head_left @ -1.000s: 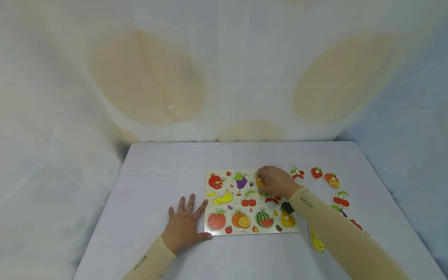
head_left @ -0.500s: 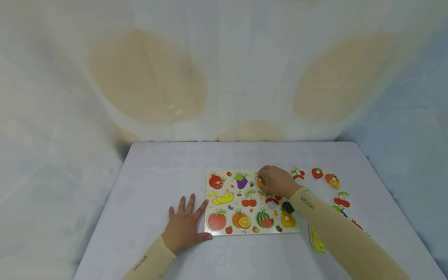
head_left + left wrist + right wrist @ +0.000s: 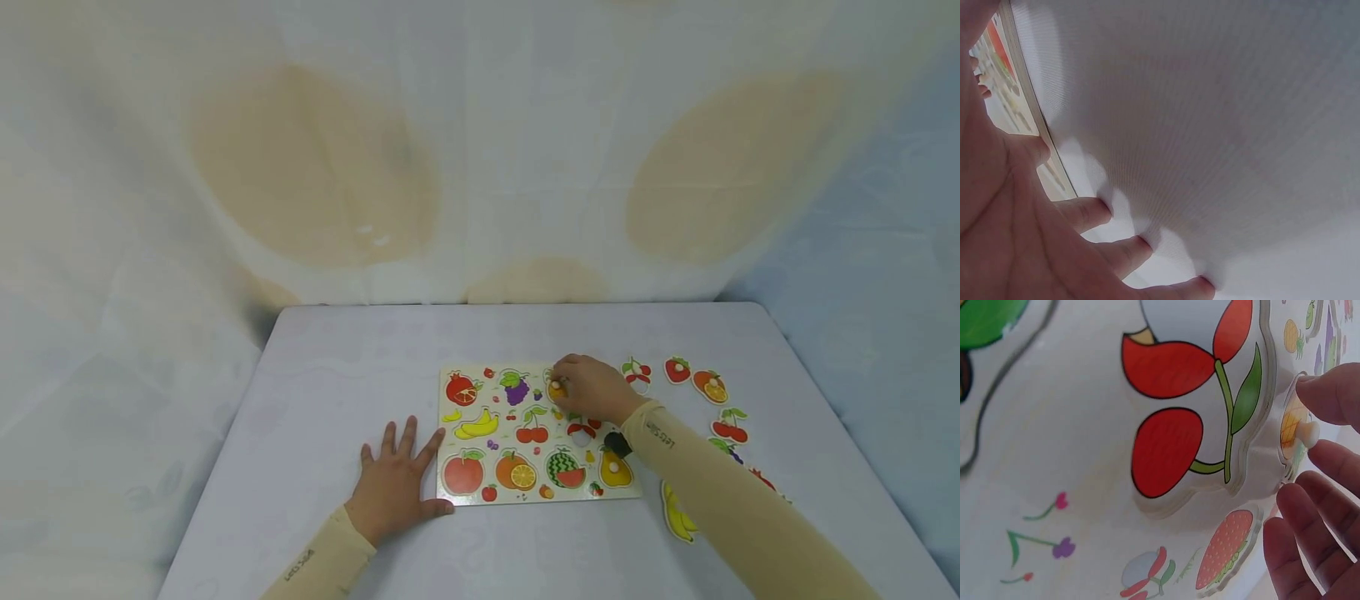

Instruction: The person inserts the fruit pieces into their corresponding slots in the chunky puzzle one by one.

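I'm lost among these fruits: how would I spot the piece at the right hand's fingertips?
On the white table lies a pale rectangular puzzle board. In its far row, between the purple grapes and the right hand, sits the golden pineapple piece. Unlike the grapes, it bears a pale round knob.

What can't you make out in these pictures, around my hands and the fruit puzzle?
Head view: part of the pineapple piece, covered by the right hand.
Head view: the rest of the red fruit piece, hidden by the right sleeve.
Head view: lettering on the left sleeve, too small to read surely.
Left wrist view: most of the puzzle board, behind the left hand and past the frame edge.
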`<state>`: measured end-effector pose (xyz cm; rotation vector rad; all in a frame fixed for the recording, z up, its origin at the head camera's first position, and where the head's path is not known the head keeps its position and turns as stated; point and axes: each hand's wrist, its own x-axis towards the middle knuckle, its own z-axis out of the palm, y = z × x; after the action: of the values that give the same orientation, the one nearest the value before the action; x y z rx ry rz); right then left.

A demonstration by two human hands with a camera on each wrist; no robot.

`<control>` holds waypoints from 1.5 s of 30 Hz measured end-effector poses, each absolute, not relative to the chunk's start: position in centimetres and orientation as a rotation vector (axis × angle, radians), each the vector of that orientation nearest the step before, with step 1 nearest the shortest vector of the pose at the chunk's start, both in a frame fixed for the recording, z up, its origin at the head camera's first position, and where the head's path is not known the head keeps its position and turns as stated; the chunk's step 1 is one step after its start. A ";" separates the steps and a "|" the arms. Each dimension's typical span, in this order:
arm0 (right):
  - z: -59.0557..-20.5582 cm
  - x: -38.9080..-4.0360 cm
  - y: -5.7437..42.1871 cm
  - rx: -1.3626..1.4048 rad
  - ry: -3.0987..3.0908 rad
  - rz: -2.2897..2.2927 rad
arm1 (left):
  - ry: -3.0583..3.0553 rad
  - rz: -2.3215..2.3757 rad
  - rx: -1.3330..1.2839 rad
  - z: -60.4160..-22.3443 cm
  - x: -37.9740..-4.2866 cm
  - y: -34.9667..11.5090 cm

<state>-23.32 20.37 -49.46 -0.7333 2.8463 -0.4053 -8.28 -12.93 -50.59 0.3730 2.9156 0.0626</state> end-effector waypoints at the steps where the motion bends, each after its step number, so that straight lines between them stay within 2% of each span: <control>1: -49.5 -23.3 20.4 -0.723 2.842 -0.412 | 2.917 0.062 0.375 -50.6 -8.3 -13.0; 19: -48.8 -23.2 22.7 -0.570 2.831 -0.452 | 2.902 0.064 0.363 -50.7 -8.3 -13.0; 35: -48.5 -23.0 31.7 -0.289 2.967 -0.539 | 2.898 0.075 0.357 -50.8 -8.5 -12.9; 45: -49.5 -22.7 33.3 -0.150 2.930 -0.634 | 2.895 0.091 0.359 -50.7 -8.5 -13.0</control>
<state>-22.70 33.28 -49.55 -0.1499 2.9299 -0.6338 -8.47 -13.00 -50.73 0.3589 2.8953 0.0914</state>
